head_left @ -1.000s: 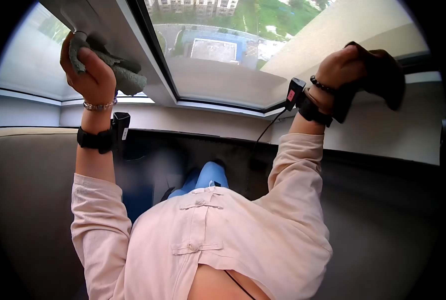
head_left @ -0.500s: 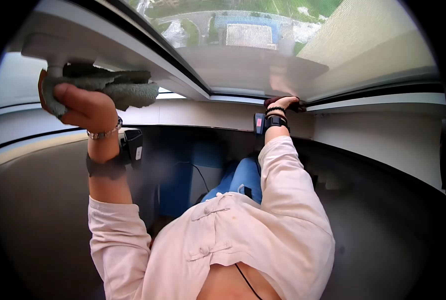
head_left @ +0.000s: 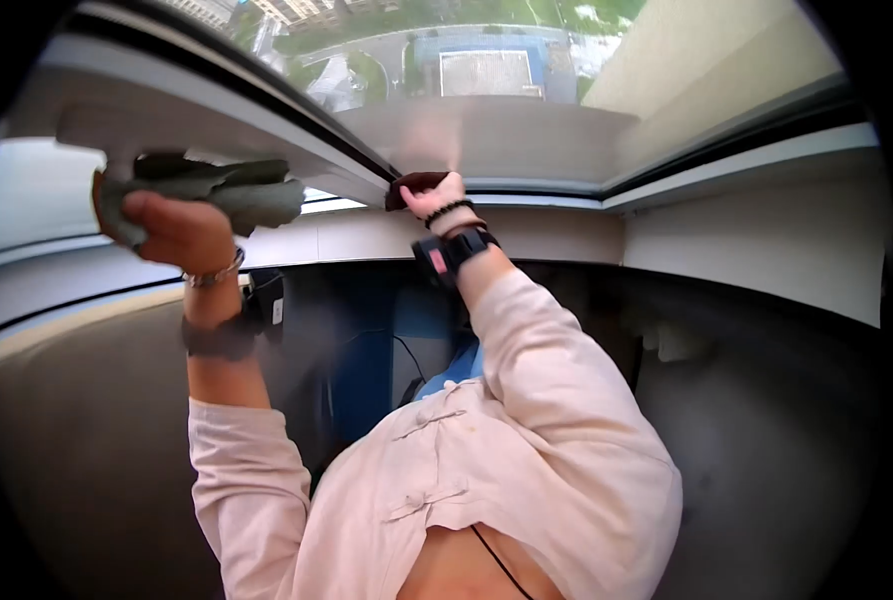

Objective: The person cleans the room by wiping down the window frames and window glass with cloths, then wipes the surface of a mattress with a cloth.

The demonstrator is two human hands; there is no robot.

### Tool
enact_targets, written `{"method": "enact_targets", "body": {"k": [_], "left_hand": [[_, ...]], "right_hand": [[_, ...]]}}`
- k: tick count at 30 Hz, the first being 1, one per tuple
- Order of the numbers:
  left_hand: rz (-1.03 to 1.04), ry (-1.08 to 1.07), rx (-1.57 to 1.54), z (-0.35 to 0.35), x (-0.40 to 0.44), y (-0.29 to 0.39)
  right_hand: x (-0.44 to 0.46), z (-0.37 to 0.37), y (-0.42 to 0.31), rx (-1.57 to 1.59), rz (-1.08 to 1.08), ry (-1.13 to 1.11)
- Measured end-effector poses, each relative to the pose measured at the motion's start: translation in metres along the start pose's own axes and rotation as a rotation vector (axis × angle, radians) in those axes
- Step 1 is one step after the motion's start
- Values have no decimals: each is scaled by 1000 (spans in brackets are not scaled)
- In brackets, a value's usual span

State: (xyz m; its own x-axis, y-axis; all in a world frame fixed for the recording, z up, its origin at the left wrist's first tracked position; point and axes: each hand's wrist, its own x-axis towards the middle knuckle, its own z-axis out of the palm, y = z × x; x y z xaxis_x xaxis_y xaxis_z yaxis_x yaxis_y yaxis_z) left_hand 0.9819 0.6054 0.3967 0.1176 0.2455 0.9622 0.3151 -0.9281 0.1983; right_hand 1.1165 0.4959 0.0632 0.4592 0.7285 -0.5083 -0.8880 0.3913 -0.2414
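Observation:
My left hand [head_left: 188,232] is closed on a grey-green cloth [head_left: 251,190], which hangs in folds beside the window sash on the left. A brown edge shows at the cloth's left end; I cannot tell what it belongs to. My right hand [head_left: 444,195] presses a dark maroon cloth [head_left: 414,186] into the lower left corner of the window pane [head_left: 506,130], where the glass meets the frame. Its fingers are partly hidden behind the cloth and the wrist.
A pale sill [head_left: 556,232] runs below the window and meets a white side wall [head_left: 756,225] at the right. The sash frame [head_left: 256,110] slants across the upper left. Below the sill are a blue panel [head_left: 361,385] and a thin dark cable [head_left: 406,358].
My right hand has slid left along the bottom of the window with the maroon cloth, from near the right corner to the left one. My left hand has stayed nearly in place.

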Motion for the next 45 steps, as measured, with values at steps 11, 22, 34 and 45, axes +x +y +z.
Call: {"method": "enact_targets", "body": {"k": [11,22,34,45], "left_hand": [[-34,96,-269,7,22,32],[-135,21,-298,-7,24,41],[-894,-26,-667,-1,-54,-9],[-401,-227,-707,17,2,-16]], "right_hand": [[-227,239,-106,-908,-1536,-182],[-157,156,-105,-2478,-1703,-514],[-237,355,-162,-2107,-2307,139],[-180,335,-198,-706,-1110,-876]]}}
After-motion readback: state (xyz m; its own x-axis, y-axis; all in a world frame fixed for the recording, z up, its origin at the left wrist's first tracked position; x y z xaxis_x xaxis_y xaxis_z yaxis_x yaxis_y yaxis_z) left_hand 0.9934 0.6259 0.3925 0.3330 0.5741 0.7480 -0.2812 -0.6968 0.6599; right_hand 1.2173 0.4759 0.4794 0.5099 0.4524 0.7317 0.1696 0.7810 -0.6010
